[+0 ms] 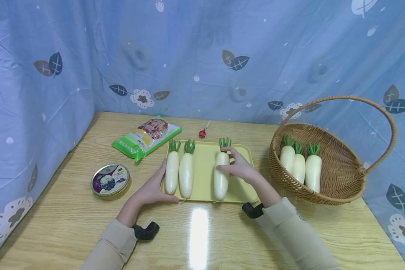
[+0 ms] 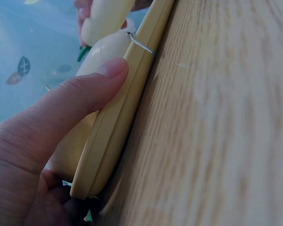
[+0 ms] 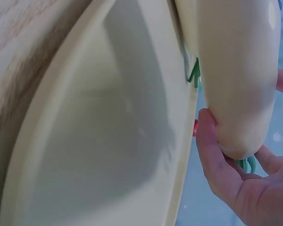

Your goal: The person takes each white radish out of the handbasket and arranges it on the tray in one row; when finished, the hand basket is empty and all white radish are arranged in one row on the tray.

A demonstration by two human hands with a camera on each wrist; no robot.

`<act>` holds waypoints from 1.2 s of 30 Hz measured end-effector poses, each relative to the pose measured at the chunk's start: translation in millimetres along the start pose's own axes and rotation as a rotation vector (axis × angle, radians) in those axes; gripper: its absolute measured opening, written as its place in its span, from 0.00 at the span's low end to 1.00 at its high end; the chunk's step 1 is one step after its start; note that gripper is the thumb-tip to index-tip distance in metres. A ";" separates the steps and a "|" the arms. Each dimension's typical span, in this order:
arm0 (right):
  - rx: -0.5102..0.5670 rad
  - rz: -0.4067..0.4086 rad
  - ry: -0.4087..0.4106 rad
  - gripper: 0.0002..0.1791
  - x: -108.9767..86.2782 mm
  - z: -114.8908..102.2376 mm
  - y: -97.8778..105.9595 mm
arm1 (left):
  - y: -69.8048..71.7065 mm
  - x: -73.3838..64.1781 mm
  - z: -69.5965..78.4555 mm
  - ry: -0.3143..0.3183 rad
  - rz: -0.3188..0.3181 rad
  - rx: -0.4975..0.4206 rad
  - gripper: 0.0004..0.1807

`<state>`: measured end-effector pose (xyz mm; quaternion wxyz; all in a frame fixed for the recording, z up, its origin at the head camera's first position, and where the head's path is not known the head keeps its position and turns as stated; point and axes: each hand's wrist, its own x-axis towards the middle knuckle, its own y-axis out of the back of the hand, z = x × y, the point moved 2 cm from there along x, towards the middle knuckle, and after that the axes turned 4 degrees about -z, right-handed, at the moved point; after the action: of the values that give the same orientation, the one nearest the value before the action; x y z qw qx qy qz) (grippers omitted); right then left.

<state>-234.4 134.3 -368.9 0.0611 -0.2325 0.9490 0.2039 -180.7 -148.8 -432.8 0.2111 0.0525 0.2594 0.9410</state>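
My right hand (image 1: 239,165) grips a white radish (image 1: 221,183) with green stalks near its top end, thumb on one side and fingers on the other. In the right wrist view, this radish is raised over the yellow tray (image 3: 99,141) and casts a shadow on it. At the tray's front left corner, my left hand (image 1: 151,189) holds the edge, its thumb (image 2: 111,70) on the front rim and its fingers along the left side, partly hidden. Two more radishes, one outer (image 1: 171,174) and one inner (image 1: 186,176), lie side by side on the tray's left part.
On the right stands a wicker basket (image 1: 339,165) with a tall handle, holding three radishes (image 1: 313,172). A green food packet (image 1: 148,137) lies behind the tray's left end, and a round tin (image 1: 110,180) is at the left. Behind the tray lies a red lollipop (image 1: 202,133).
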 end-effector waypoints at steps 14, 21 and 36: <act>0.037 -0.035 -0.023 0.37 10.7 -1.6 -24.4 | 0.1 -0.6 -0.1 -0.002 -0.001 0.002 0.77; 0.015 -0.023 -0.038 0.37 19.2 3.6 -32.6 | 0.5 -0.9 0.8 0.004 -0.004 -0.004 0.76; -0.019 -0.036 -0.074 0.36 28.1 3.0 -43.9 | -0.7 1.6 -1.3 -0.011 -0.002 -0.028 0.74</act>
<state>-238.7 88.3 -393.3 0.0975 -0.2422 0.9398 0.2204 -182.2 -148.1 -434.2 0.2139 0.0545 0.2450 0.9441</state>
